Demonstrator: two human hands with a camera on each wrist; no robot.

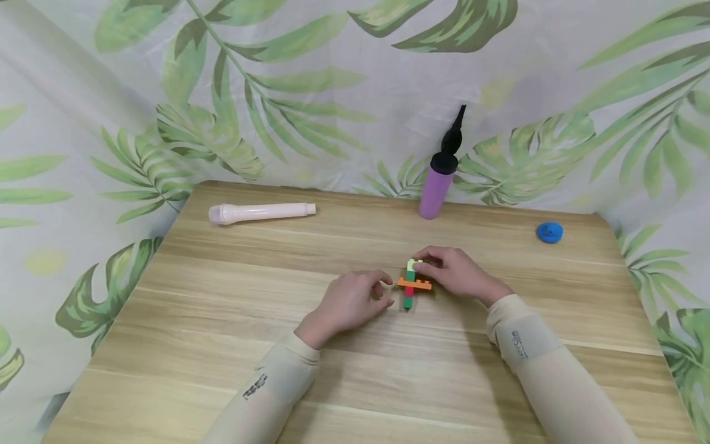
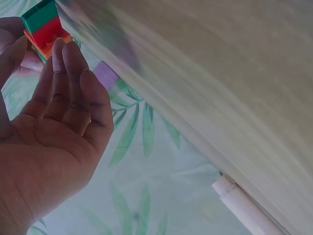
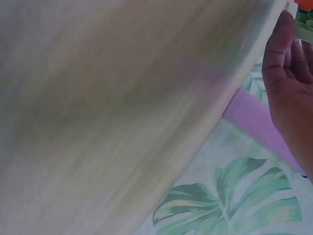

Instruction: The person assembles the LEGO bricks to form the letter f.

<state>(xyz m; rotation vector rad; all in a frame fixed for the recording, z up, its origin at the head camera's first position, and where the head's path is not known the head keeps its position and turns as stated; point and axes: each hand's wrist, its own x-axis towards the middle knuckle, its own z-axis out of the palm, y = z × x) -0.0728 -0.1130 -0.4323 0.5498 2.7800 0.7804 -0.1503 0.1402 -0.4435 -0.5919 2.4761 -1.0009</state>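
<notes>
A small model of toy building bricks (image 1: 409,291) is near the middle of the table, with green, red, orange and pale green pieces joined in a line. Its long orange brick (image 1: 421,285) lies crosswise. My right hand (image 1: 456,270) pinches the pale green brick (image 1: 411,265) at the far end. Left of the model, my left hand (image 1: 350,300) is held with loosely bent fingers, seemingly just apart from it. In the left wrist view, the fingertips of that hand (image 2: 58,122) appear close by the orange part. The right wrist view cuts off most of the bricks (image 3: 304,24).
A pale pink microphone-shaped stick (image 1: 263,212) lies at the back left of the wooden table (image 1: 222,345). A purple hand pump with a black nozzle (image 1: 436,188) stands at the back edge. Toward the back right sits a blue round object (image 1: 550,232). Leaf-patterned cloth (image 1: 310,92) hangs behind.
</notes>
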